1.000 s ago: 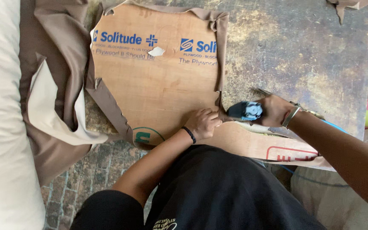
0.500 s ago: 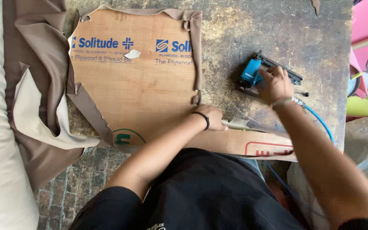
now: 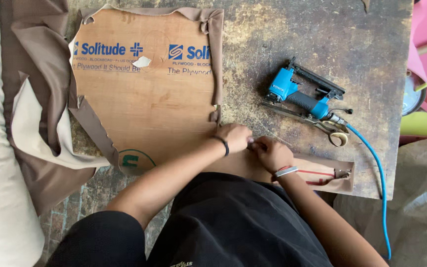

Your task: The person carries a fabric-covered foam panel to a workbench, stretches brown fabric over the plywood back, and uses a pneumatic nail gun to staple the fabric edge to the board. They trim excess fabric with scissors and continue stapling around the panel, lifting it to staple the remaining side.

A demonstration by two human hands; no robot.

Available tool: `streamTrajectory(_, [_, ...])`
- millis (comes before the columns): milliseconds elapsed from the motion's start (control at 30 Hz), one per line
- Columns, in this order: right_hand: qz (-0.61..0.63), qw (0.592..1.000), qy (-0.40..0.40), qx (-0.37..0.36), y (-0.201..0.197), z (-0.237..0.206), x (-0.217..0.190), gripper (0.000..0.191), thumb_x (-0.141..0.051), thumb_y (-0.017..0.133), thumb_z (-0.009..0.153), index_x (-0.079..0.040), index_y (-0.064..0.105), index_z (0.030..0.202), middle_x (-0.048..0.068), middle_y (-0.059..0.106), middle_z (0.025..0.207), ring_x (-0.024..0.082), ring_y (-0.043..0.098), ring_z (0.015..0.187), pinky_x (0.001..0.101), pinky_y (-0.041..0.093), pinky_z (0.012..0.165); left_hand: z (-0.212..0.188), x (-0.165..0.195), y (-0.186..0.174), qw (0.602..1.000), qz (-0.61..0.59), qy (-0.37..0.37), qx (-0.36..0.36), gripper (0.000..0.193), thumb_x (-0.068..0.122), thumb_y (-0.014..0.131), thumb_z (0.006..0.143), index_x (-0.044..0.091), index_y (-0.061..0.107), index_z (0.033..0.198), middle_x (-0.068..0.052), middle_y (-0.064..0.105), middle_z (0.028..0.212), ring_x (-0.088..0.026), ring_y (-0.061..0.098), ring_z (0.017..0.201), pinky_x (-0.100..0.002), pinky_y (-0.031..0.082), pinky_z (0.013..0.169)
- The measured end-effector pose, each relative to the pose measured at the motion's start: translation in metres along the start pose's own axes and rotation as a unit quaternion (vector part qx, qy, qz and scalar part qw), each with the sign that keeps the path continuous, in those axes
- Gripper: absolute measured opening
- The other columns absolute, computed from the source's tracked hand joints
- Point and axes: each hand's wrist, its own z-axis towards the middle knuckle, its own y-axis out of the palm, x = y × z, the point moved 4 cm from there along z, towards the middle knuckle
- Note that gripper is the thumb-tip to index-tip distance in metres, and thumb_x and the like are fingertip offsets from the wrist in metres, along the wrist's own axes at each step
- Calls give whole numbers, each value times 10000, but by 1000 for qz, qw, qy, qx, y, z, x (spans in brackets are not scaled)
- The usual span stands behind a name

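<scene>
Brown fabric (image 3: 50, 99) is wrapped around a plywood board (image 3: 154, 99) that lies face-down on a stained, worn table (image 3: 292, 44), the cloth folded over the top and right edges and hanging loose in a big flap off the left side. The person leans over the near edge. Both hands meet at the board's lower right corner: the left hand (image 3: 235, 138), a dark band on its wrist, has its fingers curled together on the fabric edge, and the right hand (image 3: 272, 153), with a pale bangle, is closed in the same way just beside it, the fingertips of the two nearly touching. They seem to be pinching and tugging the cloth there, though what sits between the fingers is too small to make out.

The blue staple gun (image 3: 302, 96) lies on the table, near the hands but apart from them, its blue air hose (image 3: 379, 183) trailing off the near right corner. A pair of scissors (image 3: 334, 132) rests against it.

To me this looks like the stretching step, drawing the fabric taut over the corner before fixing it. The next move would call for one hand to keep that tension while the other reaches for the gun; letting go would slacken the fold.
</scene>
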Motion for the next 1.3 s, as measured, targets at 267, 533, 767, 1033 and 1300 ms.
streamTrajectory(267, [44,977,-168,126,1,-2,1,144,-279,785,855,-150,725,878,59,707,868,300,689,804,430,542,695,-45,7,8,922,-84,215,311,74,57,649,848,85,626,785,-100,654,830,-311,644,875,-446,523,786])
streamTrajectory(533, [90,933,-346,35,-38,-17,-8,62,-160,789,749,-178,796,807,51,694,868,258,679,846,383,555,729,-80,10,14,891,55,312,325,77,63,671,791,134,699,782,-38,605,769,-249,593,776,-378,499,697])
streamTrajectory(767, [-161,942,-241,169,-127,84,-2,676,-321,906,770,-74,604,1322,232,648,1173,418,626,1099,479,528,904,-109,3,19,873,47,267,406,34,127,725,860,137,754,874,-2,694,888,-209,644,882,-378,542,920])
streamTrajectory(1033, [-227,966,-99,-69,-134,161,-26,777,-450,876,797,-95,531,1396,230,688,1142,381,677,1018,442,562,842,-112,4,32,842,1,169,512,155,170,752,908,155,704,761,-27,731,940,-205,690,1023,-400,535,990])
streamTrajectory(1300, [-459,853,-198,-151,-159,139,-59,571,-520,831,834,-196,692,1282,146,796,956,258,779,824,324,630,758,-113,-13,43,877,50,118,463,111,159,662,939,166,749,870,28,726,986,-181,642,1077,-393,491,1019])
